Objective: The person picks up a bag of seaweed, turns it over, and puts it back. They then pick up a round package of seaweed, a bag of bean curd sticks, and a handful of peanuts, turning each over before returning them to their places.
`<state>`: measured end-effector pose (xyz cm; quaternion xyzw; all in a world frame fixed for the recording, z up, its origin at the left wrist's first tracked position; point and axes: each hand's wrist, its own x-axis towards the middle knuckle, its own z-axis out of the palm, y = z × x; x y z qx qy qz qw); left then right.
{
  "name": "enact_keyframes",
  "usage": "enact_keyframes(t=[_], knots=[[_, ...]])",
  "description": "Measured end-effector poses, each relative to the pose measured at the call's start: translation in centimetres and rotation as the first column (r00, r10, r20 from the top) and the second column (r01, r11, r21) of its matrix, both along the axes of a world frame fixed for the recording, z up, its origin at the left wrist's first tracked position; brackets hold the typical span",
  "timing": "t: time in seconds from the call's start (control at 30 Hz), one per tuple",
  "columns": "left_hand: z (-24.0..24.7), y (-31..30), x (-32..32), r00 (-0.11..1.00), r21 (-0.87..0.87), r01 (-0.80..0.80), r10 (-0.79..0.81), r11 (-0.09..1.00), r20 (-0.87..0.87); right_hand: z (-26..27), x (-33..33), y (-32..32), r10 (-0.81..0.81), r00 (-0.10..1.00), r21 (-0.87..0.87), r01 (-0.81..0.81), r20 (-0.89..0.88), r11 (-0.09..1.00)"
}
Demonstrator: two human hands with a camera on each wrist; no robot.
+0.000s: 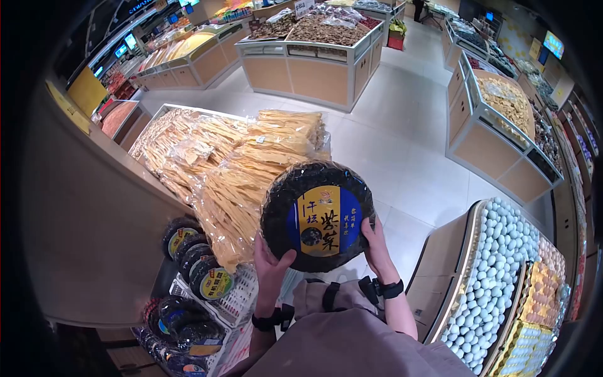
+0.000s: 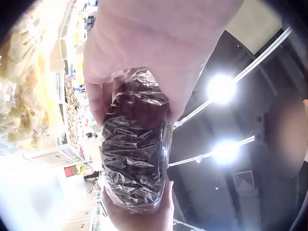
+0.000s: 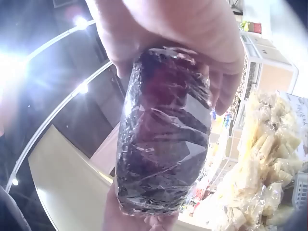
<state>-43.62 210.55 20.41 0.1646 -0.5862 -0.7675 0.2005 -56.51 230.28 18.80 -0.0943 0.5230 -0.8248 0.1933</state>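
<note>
A round, dark cake of dried seaweed [image 1: 282, 195] in clear wrap faces me in the head view, with a yellow and blue label [image 1: 321, 220] on its front. My left hand [image 1: 271, 271] grips its lower left edge, the thumb over the front. At the right edge my right hand [image 1: 375, 242] holds it, fingers hidden behind. From the left wrist, the crinkled wrap on the seaweed's rim [image 2: 132, 159] shows between the left hand [image 2: 144, 43] above and the other hand below. The right wrist view shows the right hand [image 3: 178, 29] spanning the rim's thickness.
Long bags of yellow dried sticks [image 1: 226, 169] lie on a stand ahead. Similar round packs [image 1: 210, 279] sit at lower left by a white basket [image 1: 242, 292]. Pale blue eggs [image 1: 493, 264] fill a bin at right. A curved brown panel [image 1: 107, 220] stands close on the left.
</note>
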Motion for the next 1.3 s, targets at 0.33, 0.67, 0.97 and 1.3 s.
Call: enact_keyframes(t=[0.33, 0.67, 0.97, 1.3], knots=[[-0.3, 1.7, -0.7, 0.975, -0.191, -0.113, 0.146, 0.975, 0.167, 0.6, -1.9, 0.5, 0.017, 0.998, 0.011, -0.018, 0.055, 1.0], [-3.4, 2.0, -6.5, 0.981, -0.26, 0.105, -0.058, 0.96, 0.185, -1.7, -6.1, 2.6, -0.102, 0.993, 0.09, 0.107, -0.06, 0.99], [-3.1, 2.3, -16.8, 0.972, -0.086, 0.224, -0.216, 0.971, 0.095, -2.3, -12.8, 4.2, -0.28, 0.959, 0.111, 0.283, -0.036, 0.953], [-3.8, -0.2, -26.6, 0.988, -0.144, 0.146, -0.137, 0.979, 0.07, 1.9, -22.7, 2.3, -0.257, 0.966, 0.093, 0.259, -0.032, 0.961]])
